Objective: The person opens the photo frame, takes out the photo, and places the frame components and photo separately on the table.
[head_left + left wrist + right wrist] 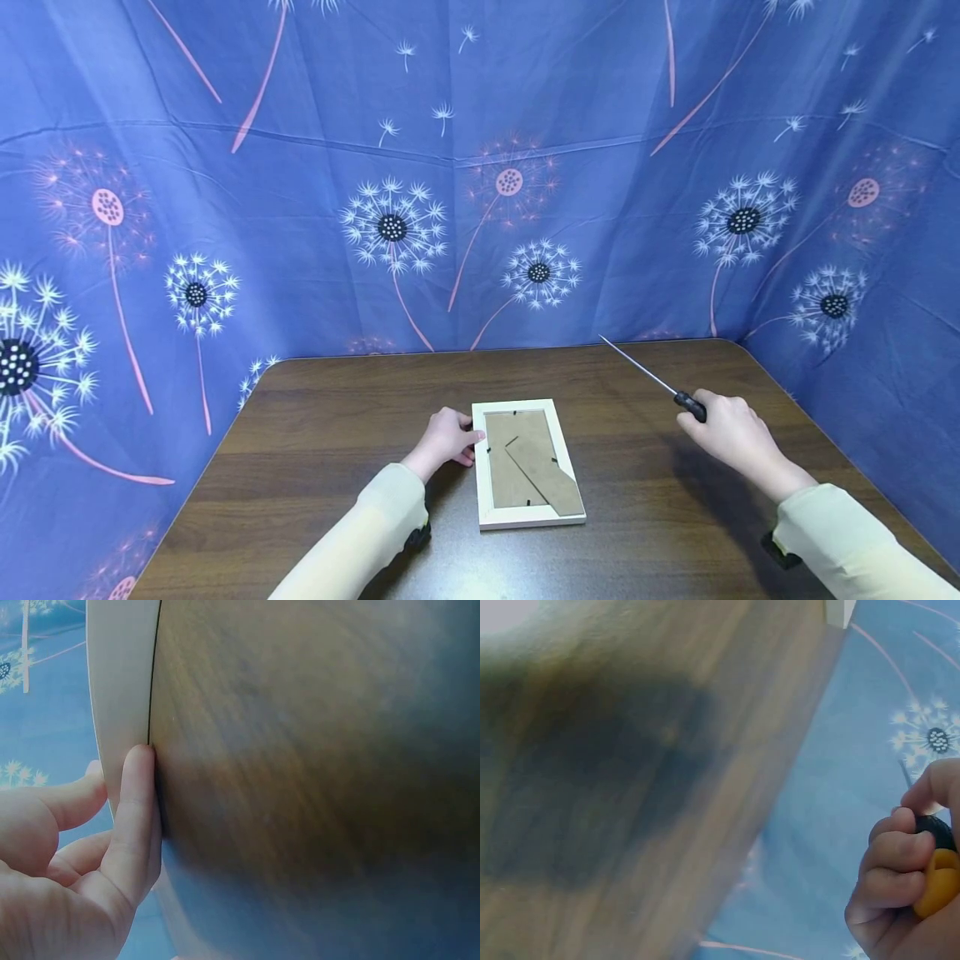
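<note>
A white picture frame (498, 517) lies face down on the wooden table, its brown backing board (517, 475) and slanted stand leg (555, 483) facing up. Small black tabs sit around the backing. At its left edge, my left hand (447, 437) pinches the frame, thumb on top and fingers along the side. The left wrist view shows the fingertips low against the pale frame side (124, 675). My right hand (731, 429) grips a screwdriver (690, 406) above the table's right part, its long shaft pointing forward and left. Its handle (939, 881) shows black and yellow between the curled fingers.
The brown wooden table (337, 400) ends at a blue cloth (465, 100) with dandelion prints, which hangs behind it and along both sides. The right hand's shadow falls on the table beneath it.
</note>
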A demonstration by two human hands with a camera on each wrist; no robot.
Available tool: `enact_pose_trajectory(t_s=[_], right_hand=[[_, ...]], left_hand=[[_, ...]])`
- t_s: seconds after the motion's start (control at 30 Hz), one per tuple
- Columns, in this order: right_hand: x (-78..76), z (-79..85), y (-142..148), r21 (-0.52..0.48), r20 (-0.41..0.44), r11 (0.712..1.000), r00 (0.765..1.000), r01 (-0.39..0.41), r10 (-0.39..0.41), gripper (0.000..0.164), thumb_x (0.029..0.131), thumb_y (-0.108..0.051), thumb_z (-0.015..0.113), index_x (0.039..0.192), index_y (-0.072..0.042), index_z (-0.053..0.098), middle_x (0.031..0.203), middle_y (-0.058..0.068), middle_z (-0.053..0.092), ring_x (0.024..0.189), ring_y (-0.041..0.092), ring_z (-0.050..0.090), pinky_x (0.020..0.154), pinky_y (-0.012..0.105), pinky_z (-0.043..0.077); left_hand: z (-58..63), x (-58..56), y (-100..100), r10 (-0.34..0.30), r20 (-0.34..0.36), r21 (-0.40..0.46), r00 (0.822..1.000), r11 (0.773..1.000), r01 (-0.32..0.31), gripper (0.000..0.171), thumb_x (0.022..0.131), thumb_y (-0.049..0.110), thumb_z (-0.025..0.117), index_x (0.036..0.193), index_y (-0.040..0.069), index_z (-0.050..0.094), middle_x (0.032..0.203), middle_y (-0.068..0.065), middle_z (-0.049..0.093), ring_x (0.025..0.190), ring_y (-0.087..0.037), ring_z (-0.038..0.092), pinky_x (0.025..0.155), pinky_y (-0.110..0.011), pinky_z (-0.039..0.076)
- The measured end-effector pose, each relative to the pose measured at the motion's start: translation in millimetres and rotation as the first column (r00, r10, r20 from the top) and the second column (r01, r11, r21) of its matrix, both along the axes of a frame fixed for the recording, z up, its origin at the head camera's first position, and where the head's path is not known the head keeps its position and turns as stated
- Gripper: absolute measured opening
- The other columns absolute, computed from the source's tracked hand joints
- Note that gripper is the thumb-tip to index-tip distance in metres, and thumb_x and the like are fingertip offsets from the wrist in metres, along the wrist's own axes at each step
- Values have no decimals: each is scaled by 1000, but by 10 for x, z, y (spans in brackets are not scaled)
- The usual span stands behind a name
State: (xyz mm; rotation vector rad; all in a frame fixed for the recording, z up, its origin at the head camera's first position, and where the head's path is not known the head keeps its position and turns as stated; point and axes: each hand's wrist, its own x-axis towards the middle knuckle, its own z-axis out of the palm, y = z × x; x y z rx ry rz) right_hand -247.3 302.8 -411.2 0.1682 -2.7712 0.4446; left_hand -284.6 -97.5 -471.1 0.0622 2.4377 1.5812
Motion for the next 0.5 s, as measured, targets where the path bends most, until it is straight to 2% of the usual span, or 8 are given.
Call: enact_pose_trajectory(t_s=[0.13,0.2,0.33,0.4,0.5], right_hand=[[17,69,-55,-9,-53,1000,998,-23,23,21,77,-16,59,66,-14,41,54,-3,33,50,17,36,40,28,21],[30,89,-81,-4,-84,999,995,-48,47,25,79,-17,61,65,-14,41,53,-3,33,49,16,35,40,28,21],[66,129,-135,3,-119,997,990,-80,80,38,88,-33,63,62,-16,40,52,-6,32,47,13,34,39,27,22],[86,154,-160,8,-116,996,989,-86,87,43,91,-41,60,62,-16,39,52,-6,31,46,12,33,39,27,22],[109,196,-198,35,-112,996,990,-81,85,44,92,-46,56,63,-17,38,52,-6,29,46,13,33,39,28,21]], left_hand=[[-4,2,-1,-5,-8,-5,1000,1000,5,43,88,4,65,125,-14,51,64,-12,62,47,-13,60,48,-32,57],[-2,5,-1,-4,-5,-3,1000,1000,4,43,88,4,65,125,-14,51,64,-12,62,46,-13,60,49,-32,58],[-4,3,-2,-5,-9,-9,1000,1000,5,44,88,4,65,125,-14,51,65,-12,62,46,-13,60,48,-32,57],[-5,0,0,2,-4,-6,1000,1000,-2,44,88,4,65,126,-14,51,65,-12,62,46,-13,60,48,-31,57],[-5,-3,2,1,-10,-8,1000,1000,-1,44,88,4,65,125,-14,51,65,-12,62,46,-12,59,48,-31,57]])
